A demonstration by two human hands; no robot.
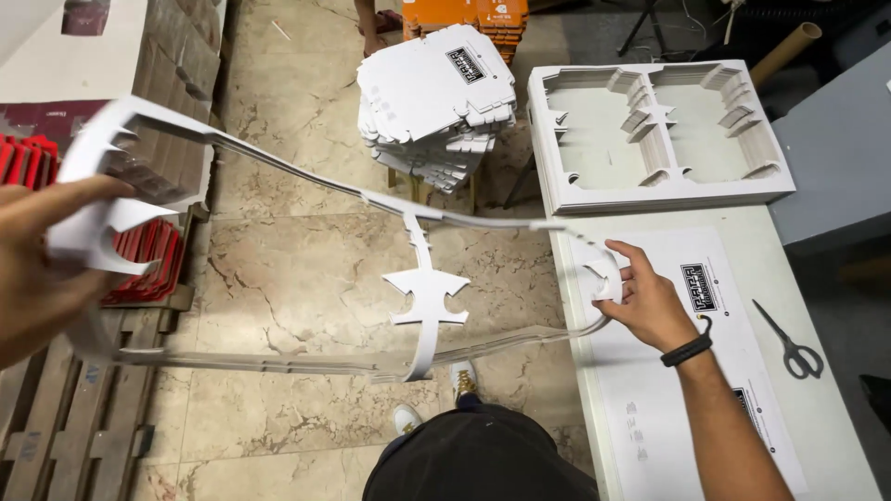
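Left hand (37,264) is gripping one end of a thin white die-cut cardboard waste frame (427,297), fingers closed over its edge. Right hand (645,301) is pinching the frame's opposite end, just over the near edge of the white table (835,408). Frame is hanging bowed above the marble floor (297,269), left of the table. On the table: stack of white cut-out frames (659,190), grey scissors (789,343), printed white sheet (677,371).

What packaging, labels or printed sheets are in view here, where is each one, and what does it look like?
Die-cut box blanks: white stack, black label, top centre.
Waste frames: white stack with cut-out windows, table's far end.
Printed sheet: flat, white, black label, under right hand.
Orange cartons: stacked, top edge.
Red blanks: far left.
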